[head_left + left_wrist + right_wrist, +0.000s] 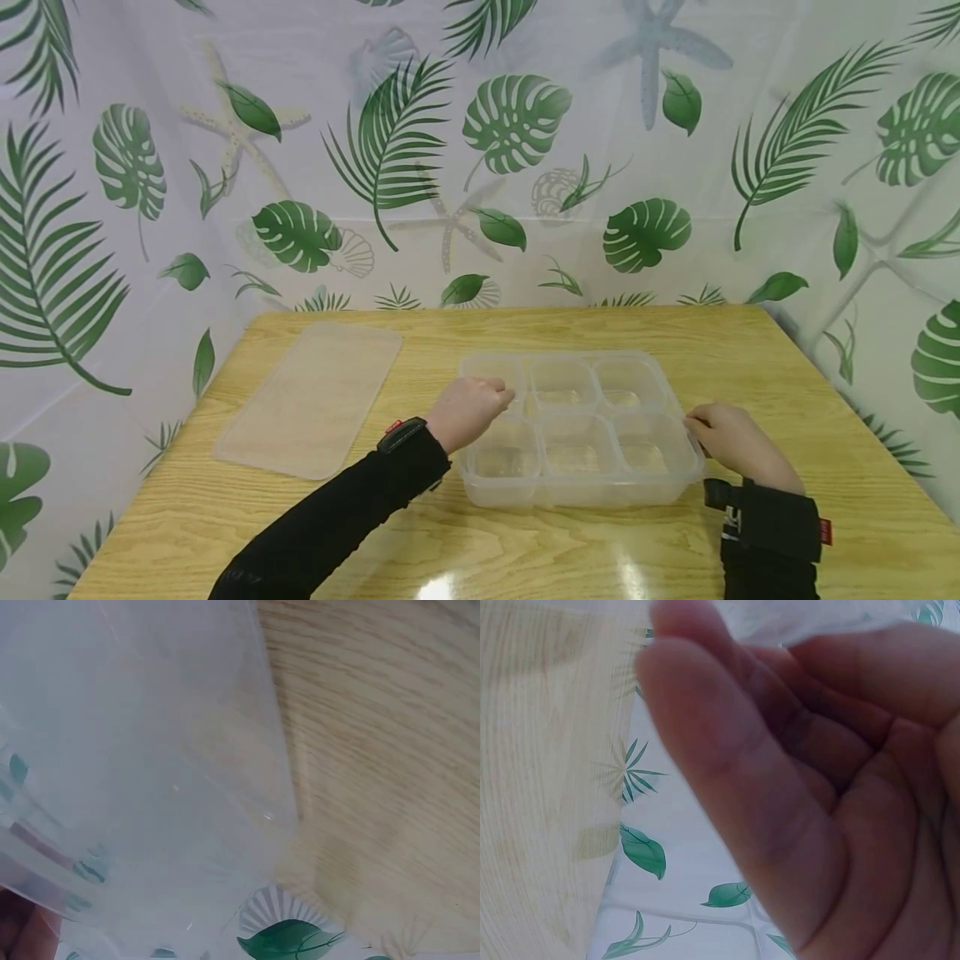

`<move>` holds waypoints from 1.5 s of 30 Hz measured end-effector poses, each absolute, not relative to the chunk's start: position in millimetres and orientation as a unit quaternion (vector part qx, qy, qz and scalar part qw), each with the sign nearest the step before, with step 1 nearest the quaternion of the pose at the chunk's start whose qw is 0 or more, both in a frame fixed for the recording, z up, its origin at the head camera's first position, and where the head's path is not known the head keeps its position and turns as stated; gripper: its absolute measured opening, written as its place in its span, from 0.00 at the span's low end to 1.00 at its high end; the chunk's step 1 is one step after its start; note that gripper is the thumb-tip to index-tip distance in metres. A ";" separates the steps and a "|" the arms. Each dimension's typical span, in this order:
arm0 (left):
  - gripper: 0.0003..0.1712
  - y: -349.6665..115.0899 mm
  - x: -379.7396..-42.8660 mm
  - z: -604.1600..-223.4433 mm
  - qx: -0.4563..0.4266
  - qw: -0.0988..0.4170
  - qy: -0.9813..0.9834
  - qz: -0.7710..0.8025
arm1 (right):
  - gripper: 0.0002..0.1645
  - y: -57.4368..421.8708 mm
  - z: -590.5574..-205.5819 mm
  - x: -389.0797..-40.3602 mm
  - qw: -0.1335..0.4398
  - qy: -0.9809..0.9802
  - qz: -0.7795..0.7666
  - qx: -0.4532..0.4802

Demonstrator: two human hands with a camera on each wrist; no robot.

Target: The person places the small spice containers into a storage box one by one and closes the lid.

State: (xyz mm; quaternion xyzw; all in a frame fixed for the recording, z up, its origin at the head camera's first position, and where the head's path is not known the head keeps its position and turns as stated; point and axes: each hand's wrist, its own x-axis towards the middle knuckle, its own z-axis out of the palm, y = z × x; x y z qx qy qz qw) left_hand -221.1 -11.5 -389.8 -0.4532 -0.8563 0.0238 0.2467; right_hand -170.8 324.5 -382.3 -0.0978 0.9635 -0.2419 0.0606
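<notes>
A translucent plastic box with six compartments (577, 482) is in the middle of the wooden table in the head view. At its left side, my left hand (468, 412) grips the rim with curled fingers. The left wrist view shows the box's cloudy wall (165, 772) up close, with part of the fingers (36, 934) at the lower left corner. My right hand (742, 442) pinches the right rim. In the right wrist view, the curled fingers (727, 765) fill much of the picture, and only a strip of the box shows at the top.
A flat translucent rectangular lid (315, 404) lies on the table (570, 554) to the left of the box. Behind and beside the table hangs a white cloth (570, 250) printed with green leaves, starfish and shells.
</notes>
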 end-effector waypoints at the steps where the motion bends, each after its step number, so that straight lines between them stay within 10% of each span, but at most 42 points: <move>1: 0.04 -11.3 -221.3 -390.1 -0.452 0.242 -0.859 0.023 | 0.15 324.5 -382.5 -170.5 0.061 0.963 -0.243 -0.097; 21: 0.04 -8.1 -222.0 -395.4 -0.442 0.135 -0.886 -0.027 | 0.16 324.3 -382.1 -169.4 0.064 0.965 -0.236 -0.095; 45: 0.14 -7.7 -223.9 -397.5 -0.424 0.136 -0.895 -0.034 | 0.15 324.2 -381.5 -170.6 0.056 0.967 -0.228 -0.100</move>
